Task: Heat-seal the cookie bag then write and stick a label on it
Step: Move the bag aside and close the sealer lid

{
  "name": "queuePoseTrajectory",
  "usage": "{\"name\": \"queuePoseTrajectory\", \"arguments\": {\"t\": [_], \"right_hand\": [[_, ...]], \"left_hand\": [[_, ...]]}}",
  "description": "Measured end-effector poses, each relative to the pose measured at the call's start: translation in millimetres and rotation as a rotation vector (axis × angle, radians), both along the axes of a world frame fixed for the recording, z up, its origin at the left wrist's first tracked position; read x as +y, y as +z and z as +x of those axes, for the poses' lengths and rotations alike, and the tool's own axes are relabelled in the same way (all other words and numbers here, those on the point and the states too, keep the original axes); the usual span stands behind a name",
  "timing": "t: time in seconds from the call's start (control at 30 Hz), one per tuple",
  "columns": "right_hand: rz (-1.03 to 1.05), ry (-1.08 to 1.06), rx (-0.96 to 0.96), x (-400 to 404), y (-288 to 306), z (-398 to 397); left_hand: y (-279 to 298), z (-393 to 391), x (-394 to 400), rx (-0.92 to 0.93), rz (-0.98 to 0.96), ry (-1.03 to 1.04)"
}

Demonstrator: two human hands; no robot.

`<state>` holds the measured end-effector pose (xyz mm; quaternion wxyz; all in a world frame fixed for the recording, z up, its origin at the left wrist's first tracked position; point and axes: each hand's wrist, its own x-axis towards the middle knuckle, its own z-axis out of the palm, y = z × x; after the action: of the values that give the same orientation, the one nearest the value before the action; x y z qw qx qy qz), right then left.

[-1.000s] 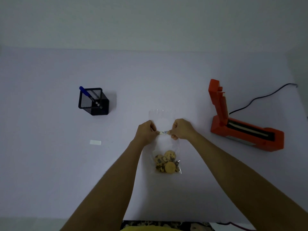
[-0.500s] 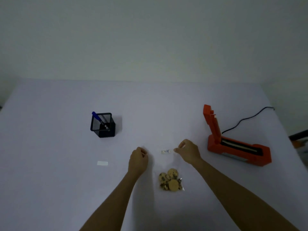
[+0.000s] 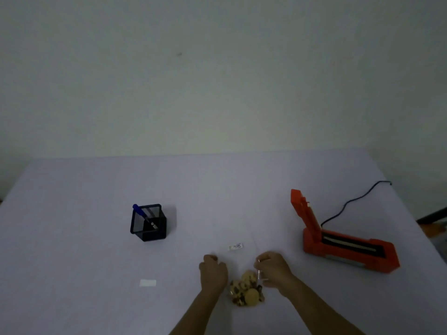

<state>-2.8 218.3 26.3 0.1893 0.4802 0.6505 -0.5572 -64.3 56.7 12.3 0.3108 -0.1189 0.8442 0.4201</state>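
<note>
I am looking at my left hand [image 3: 212, 274] first: its fingers are curling inward at the left edge of the clear plastic cookie bag [image 3: 244, 267], and I cannot tell whether they are pinching the film or only lying against it. My right hand [image 3: 274, 269] is sitting at the bag's right edge with thumb and forefinger bending together; a thin glint of plastic is showing beside them, but I cannot tell whether that film is caught between them. The bag is lying flat on the pale lilac table [image 3: 72, 238] between my two hands, its top pointing away from me, and the round chocolate-chip cookies [image 3: 246, 290] are bunching at its near end, just beside my wrists. A small white printed label [image 3: 235, 247] is sitting on the bag's upper part, a little beyond my fingertips and touched by neither hand.

Further out, a small blank white sticker [image 3: 147, 282] is lying on the table to my left, well apart from the bag. Beyond it a black wire-mesh pen holder [image 3: 148, 223] is standing upright with a blue-capped pen [image 3: 144, 216] leaning inside. To my right an orange heat sealer [image 3: 348, 247] is resting with its lid arm raised, and its black power cord [image 3: 350, 201] is trailing toward the table's far right edge
</note>
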Motion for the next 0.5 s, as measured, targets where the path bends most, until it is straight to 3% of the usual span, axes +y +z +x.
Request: {"name": "queuePoseTrajectory", "arguments": {"t": [0.27, 0.5], "right_hand": [[0.025, -0.028, 0.200, 23.6, -5.5, -114.9], [0.095, -0.028, 0.270, 34.4, -27.8, -178.6]], "left_hand": [[22.5, -99.7, 19.2, 0.169, 0.158, 0.105], [7.3, -158.0, 33.2, 0.244, 0.111, 0.081]]}}
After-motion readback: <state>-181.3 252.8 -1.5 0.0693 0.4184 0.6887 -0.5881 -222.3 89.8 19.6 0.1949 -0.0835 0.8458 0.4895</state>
